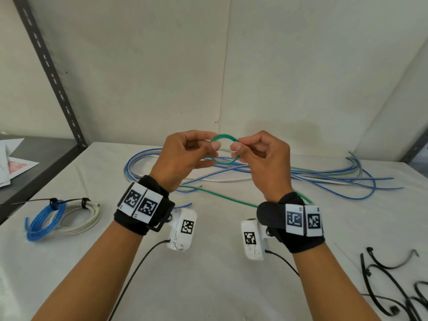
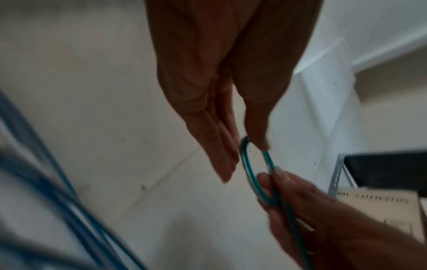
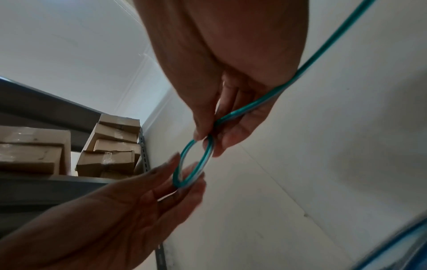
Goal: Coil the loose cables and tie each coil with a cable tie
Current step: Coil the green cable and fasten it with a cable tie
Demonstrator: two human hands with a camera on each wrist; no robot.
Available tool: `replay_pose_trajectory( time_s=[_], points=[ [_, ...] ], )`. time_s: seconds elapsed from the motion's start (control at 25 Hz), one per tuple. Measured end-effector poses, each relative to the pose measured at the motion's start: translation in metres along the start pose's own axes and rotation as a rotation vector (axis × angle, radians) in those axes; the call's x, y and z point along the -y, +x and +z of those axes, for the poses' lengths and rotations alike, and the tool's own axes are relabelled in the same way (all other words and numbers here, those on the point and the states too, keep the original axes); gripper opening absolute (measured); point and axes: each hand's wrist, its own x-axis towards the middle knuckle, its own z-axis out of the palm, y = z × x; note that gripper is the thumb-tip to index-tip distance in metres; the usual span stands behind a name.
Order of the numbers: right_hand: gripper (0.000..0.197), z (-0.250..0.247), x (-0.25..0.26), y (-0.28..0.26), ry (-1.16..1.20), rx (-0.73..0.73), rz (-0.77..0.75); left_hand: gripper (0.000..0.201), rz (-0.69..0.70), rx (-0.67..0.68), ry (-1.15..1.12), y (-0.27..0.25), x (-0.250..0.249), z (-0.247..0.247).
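1. Pinching the left side of a small green cable loop (image 1: pixel 224 148) between thumb and fingers (image 1: pixel 214 145) of the left hand (image 1: pixel 185 156), fingers curled round the strand.
2. Pinching the right side of the same loop between thumb and fingers (image 1: pixel 236 147) of the right hand (image 1: pixel 261 158), also curled; fingertips of the two hands nearly meeting across the ring.
3. Holding the loop raised above the bench (image 1: pixel 208 269), at about 12 o'clock from both wrists, roughly centred in the head view.
4. Trailing from the right hand's grip, the rest of the green cable (image 1: pixel 217 196) passing under the right wrist and lying across the bench toward 9 o'clock.
5. Lying behind the hands at 12 o'clock, loose cables (image 1: pixel 324 179) in blue, white and grey, spreading out toward 3 o'clock.
6. Resting at 9 o'clock on the bench, a blue coil (image 1: pixel 42 224) and a white coil (image 1: pixel 80 220), touching, each bound with a black tie.
7. Lying at 4 o'clock near the bench edge, loose black cable ties (image 1: pixel 389 281).
8. Showing in the right wrist view, cardboard boxes (image 3: pixel 110 146) stacked on a shelf beyond the left hand.
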Motion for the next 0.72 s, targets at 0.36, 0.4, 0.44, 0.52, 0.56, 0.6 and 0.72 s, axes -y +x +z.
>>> replay_pose_trajectory(
  time_s=[0.36, 0.4, 0.44, 0.52, 0.56, 0.6, 0.72],
  points=[
    [0.005, -0.005, 0.009, -0.003, -0.363, 0.371, -0.103, 0.017, -0.051, 0.238, 0.409, -0.009, -0.008, -0.018],
    [0.005, -0.005, 0.009, -0.003, -0.353, 0.351, -0.106, 0.016, -0.029, 0.214, 0.419, -0.009, -0.010, -0.017],
    [0.004, -0.007, 0.009, -0.002, -0.323, 0.316, -0.098, 0.014, 0.001, 0.176, 0.414, -0.009, -0.011, -0.018],
    [0.006, -0.013, 0.009, 0.003, -0.187, 0.209, -0.042, 0.013, 0.065, 0.064, 0.333, -0.006, -0.016, -0.023],
    [0.006, -0.015, 0.009, 0.005, -0.102, 0.157, -0.003, 0.012, 0.089, 0.007, 0.262, -0.005, -0.017, -0.025],
    [0.006, -0.016, 0.010, 0.005, -0.022, 0.121, 0.034, 0.012, 0.111, -0.038, 0.184, -0.004, -0.020, -0.026],
    [0.005, -0.001, 0.013, -0.002, 0.152, 0.074, 0.102, 0.013, 0.137, -0.127, -0.027, -0.005, -0.021, -0.017]
  ],
)
